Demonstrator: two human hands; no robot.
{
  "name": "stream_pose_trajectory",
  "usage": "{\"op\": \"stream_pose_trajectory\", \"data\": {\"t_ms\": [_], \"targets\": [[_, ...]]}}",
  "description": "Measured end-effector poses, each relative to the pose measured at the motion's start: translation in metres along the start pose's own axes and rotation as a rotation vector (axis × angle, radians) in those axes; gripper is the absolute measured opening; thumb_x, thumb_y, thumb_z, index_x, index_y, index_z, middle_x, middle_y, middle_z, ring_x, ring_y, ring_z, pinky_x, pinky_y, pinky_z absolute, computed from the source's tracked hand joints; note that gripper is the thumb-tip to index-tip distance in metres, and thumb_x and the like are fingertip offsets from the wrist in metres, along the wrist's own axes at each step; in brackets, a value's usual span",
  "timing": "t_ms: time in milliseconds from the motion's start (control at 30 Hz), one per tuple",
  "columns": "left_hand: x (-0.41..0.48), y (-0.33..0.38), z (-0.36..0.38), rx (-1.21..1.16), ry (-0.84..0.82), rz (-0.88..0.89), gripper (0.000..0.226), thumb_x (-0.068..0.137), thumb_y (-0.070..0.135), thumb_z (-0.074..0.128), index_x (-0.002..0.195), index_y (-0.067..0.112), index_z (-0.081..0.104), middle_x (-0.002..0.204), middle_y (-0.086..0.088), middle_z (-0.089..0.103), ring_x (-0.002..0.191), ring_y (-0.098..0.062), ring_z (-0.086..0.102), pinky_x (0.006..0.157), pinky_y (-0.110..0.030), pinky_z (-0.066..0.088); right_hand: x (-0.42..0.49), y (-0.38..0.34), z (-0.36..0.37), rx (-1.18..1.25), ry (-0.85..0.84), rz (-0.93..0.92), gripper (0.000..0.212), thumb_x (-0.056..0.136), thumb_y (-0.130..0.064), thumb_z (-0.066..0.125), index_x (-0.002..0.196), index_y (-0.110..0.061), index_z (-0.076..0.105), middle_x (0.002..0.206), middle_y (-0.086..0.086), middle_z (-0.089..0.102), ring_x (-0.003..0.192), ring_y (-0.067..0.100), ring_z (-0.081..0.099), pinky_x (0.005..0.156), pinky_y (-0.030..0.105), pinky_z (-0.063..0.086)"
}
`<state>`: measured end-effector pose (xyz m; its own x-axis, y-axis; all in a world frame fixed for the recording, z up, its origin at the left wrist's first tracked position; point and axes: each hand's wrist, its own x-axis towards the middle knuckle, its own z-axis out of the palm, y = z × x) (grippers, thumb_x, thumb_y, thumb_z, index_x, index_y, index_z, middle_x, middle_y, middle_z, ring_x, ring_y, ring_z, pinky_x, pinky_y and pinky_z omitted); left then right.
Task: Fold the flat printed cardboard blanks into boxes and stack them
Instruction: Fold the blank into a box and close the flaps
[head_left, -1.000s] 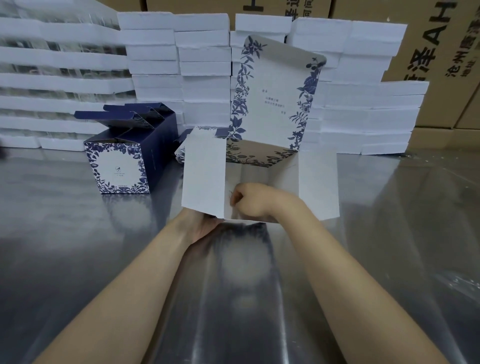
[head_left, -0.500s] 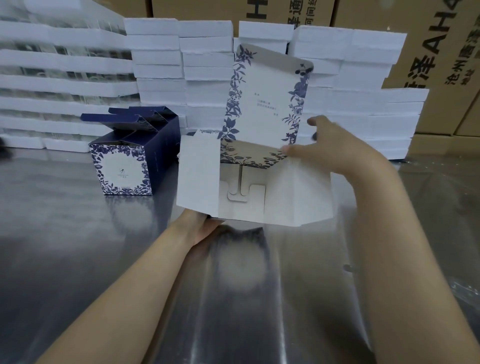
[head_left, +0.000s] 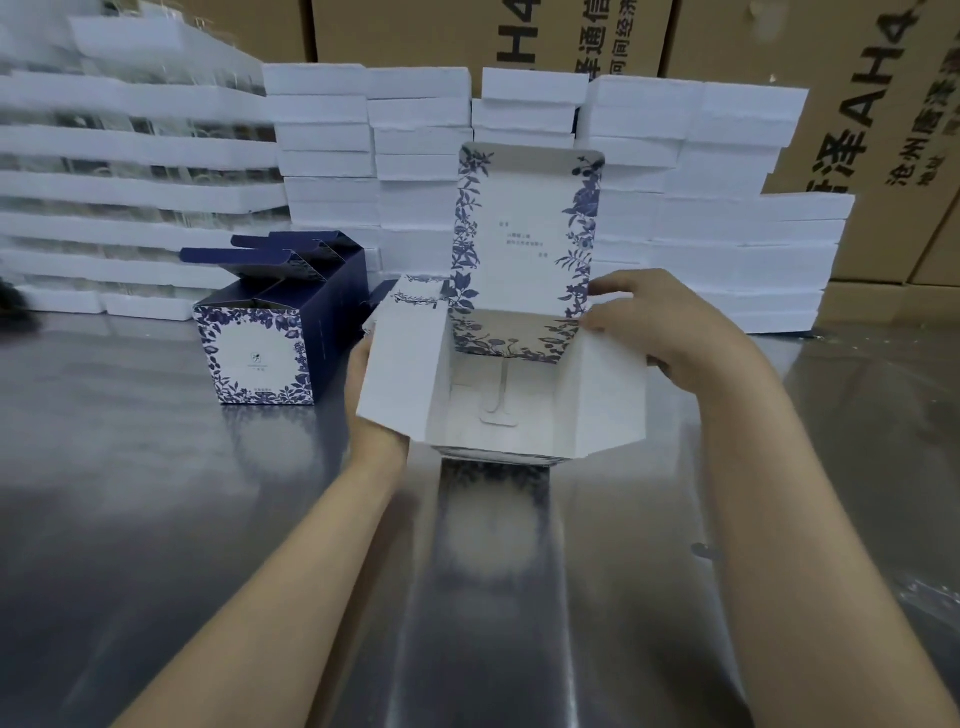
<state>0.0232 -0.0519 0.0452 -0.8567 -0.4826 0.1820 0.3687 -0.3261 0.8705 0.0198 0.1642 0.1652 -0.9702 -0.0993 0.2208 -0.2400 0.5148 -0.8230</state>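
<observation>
A half-formed box (head_left: 519, 395) with a white inside and blue floral print stands on the steel table (head_left: 156, 519), its mouth facing me. Its tall printed lid flap (head_left: 524, 228) points up. My left hand (head_left: 371, 410) holds the box from outside, mostly hidden behind the white left flap. My right hand (head_left: 670, 332) pinches the corner where the lid meets the white right flap. The locked bottom tabs show inside. To the left stand finished dark-blue boxes (head_left: 275, 332) in a row, their tops open.
Stacks of white foam trays (head_left: 701, 208) form a wall across the back of the table, with more on the left (head_left: 130, 182). Brown shipping cartons (head_left: 857, 130) stand behind them. Bare steel surface lies in front of me.
My right hand came out of the box, where it pressed the bottom, and moved up to the right flap's top corner. The box turned squarer to me and the lid stands straighter.
</observation>
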Motion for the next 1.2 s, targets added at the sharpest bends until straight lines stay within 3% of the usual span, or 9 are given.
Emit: {"op": "stream_pose_trajectory", "data": {"t_ms": [133,267,467,700,767,800,867,933,1200], "targets": [[-0.007,0.02,0.011,-0.007,-0.038,-0.004,0.029,0.099,0.014,0.043,0.08,0.027,0.061,0.066,0.019,0.065,0.063,-0.001,0.056,0.065,-0.022,0.044,-0.003,-0.004,-0.004,0.371,-0.009,0.082,0.018,0.094,-0.017,0.048,0.096,-0.003,0.059,0.081,0.009,0.055,0.054,0.015,0.052,0.046,0.017,0.043],[-0.012,0.035,0.016,-0.179,-0.217,-0.226,0.052,0.097,0.036,0.038,0.064,0.02,0.075,0.071,-0.001,0.073,0.063,-0.021,0.069,0.052,-0.023,0.052,0.001,-0.002,-0.006,0.731,-0.12,0.123,0.036,0.096,-0.021,0.034,0.116,-0.008,0.062,0.113,0.019,0.064,0.095,0.034,0.068,0.062,0.03,0.058],[-0.015,0.036,0.016,0.017,-0.353,-0.258,0.044,0.076,0.027,0.065,0.118,0.018,0.056,0.095,-0.001,0.067,0.08,-0.02,0.067,0.06,-0.02,0.052,0.006,0.018,0.015,0.112,-0.353,-0.103,0.042,0.088,-0.003,0.065,0.124,-0.024,0.061,0.128,-0.001,0.062,0.112,0.006,0.06,0.087,0.017,0.051],[-0.017,0.036,0.024,0.219,-0.324,-0.158,0.046,0.078,-0.018,0.042,0.113,0.007,0.057,0.099,-0.009,0.067,0.08,-0.026,0.058,0.063,-0.032,0.046,0.01,0.021,0.044,-0.124,-0.204,-0.047,0.08,0.085,-0.006,0.066,0.151,-0.031,0.028,0.157,-0.006,0.026,0.112,0.011,0.049,0.095,0.025,0.04],[-0.013,0.034,0.02,0.244,-0.287,-0.1,0.041,0.075,-0.02,0.036,0.11,-0.005,0.054,0.099,-0.01,0.057,0.085,-0.026,0.05,0.071,-0.038,0.042,0.01,0.023,0.046,0.035,-0.249,0.099,0.07,0.088,-0.009,0.059,0.15,-0.025,0.029,0.138,0.004,0.051,0.104,0.02,0.058,0.093,0.036,0.05],[-0.013,0.035,0.018,0.254,-0.276,-0.084,0.041,0.075,-0.021,0.033,0.105,-0.003,0.055,0.099,-0.005,0.058,0.089,-0.023,0.052,0.074,-0.037,0.043,0.009,0.022,0.046,0.097,-0.312,0.155,0.053,0.089,-0.008,0.055,0.139,-0.02,0.042,0.134,-0.007,0.029,0.093,0.024,0.061,0.081,0.033,0.053],[-0.013,0.04,0.016,0.267,-0.241,-0.091,0.062,0.078,-0.022,0.028,0.117,0.014,0.06,0.114,0.009,0.061,0.104,-0.014,0.054,0.081,-0.028,0.048,0.01,0.018,0.05,0.126,-0.353,0.204,0.016,0.087,-0.002,0.045,0.1,-0.013,0.047,0.084,0.0,0.039,0.065,0.023,0.046,0.053,0.026,0.034],[-0.011,0.044,0.016,0.301,-0.208,-0.114,0.072,0.082,-0.021,0.026,0.144,0.012,0.042,0.136,0.005,0.051,0.117,-0.011,0.048,0.089,-0.022,0.047,0.014,0.021,0.054,0.101,-0.282,0.197,0.02,0.088,0.004,0.039,0.095,-0.015,0.042,0.081,0.009,0.037,0.063,0.021,0.035,0.052,0.029,0.022],[-0.023,0.038,0.022,0.284,-0.423,-0.085,0.071,0.086,-0.002,0.056,0.149,0.023,0.035,0.151,0.007,0.037,0.132,-0.005,0.04,0.105,-0.024,0.039,0.024,0.039,0.063,0.212,0.106,0.168,0.04,0.082,0.015,0.034,0.063,-0.019,0.023,0.063,0.002,0.021,0.061,0.016,0.019,0.06,0.034,0.007]]}}
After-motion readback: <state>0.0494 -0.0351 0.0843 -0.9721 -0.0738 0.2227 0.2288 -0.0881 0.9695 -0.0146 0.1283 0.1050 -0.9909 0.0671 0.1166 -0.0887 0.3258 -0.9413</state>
